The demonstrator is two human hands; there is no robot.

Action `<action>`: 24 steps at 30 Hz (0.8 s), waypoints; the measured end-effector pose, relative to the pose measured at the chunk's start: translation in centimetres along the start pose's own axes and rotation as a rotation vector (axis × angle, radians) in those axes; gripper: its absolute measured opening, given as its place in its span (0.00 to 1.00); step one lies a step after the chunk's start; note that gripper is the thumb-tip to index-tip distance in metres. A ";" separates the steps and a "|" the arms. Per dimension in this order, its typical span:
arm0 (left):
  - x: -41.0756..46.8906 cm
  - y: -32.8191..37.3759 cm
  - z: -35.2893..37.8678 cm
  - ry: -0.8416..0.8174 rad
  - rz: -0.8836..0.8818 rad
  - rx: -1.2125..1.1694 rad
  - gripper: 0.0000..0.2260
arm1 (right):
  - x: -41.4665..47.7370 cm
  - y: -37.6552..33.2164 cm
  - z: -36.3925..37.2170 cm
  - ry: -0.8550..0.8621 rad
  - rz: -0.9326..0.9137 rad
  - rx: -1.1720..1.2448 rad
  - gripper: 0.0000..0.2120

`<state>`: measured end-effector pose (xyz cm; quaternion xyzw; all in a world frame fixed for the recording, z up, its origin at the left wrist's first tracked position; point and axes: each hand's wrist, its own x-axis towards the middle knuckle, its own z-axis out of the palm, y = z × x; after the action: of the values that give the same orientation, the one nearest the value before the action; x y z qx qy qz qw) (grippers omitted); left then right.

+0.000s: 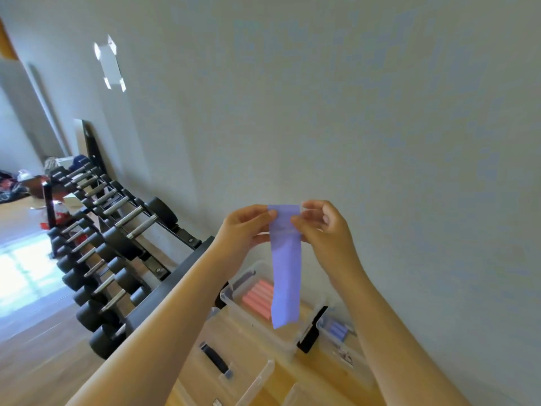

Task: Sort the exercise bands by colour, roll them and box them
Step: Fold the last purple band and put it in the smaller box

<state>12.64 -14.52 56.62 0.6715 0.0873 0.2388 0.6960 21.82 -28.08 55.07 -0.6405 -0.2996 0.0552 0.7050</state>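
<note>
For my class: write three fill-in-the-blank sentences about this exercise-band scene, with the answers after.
The band held up by the left hand and right hand is ____.
The rolls in the clear box below the band are ____.
The black rack on the left holds ____.
Missing: purple; pink; dumbbells.

**LOCATION TYPE: HOME EXERCISE ROOM**

A tiered black rack stands against a plain wall. It carries rows of black dumbbells with metal handles. The floor is wood plank. A clear plastic box holds rolled pink bands. Household clutter lies in the far-left background.
</note>
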 end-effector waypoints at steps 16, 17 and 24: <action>0.6 2.4 -0.5 -0.093 0.035 0.017 0.14 | 1.8 -2.9 0.8 -0.035 -0.018 0.041 0.04; 0.5 2.3 -0.4 -0.080 0.031 0.007 0.12 | 1.8 -3.0 0.9 -0.030 -0.029 0.044 0.03; -0.1 2.0 -0.3 0.065 0.028 -0.006 0.08 | 1.6 -3.5 0.6 -0.058 -0.034 0.060 0.08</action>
<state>12.05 -14.35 58.55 0.6624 0.0995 0.2705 0.6915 21.75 -27.43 58.87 -0.6121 -0.3290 0.0708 0.7156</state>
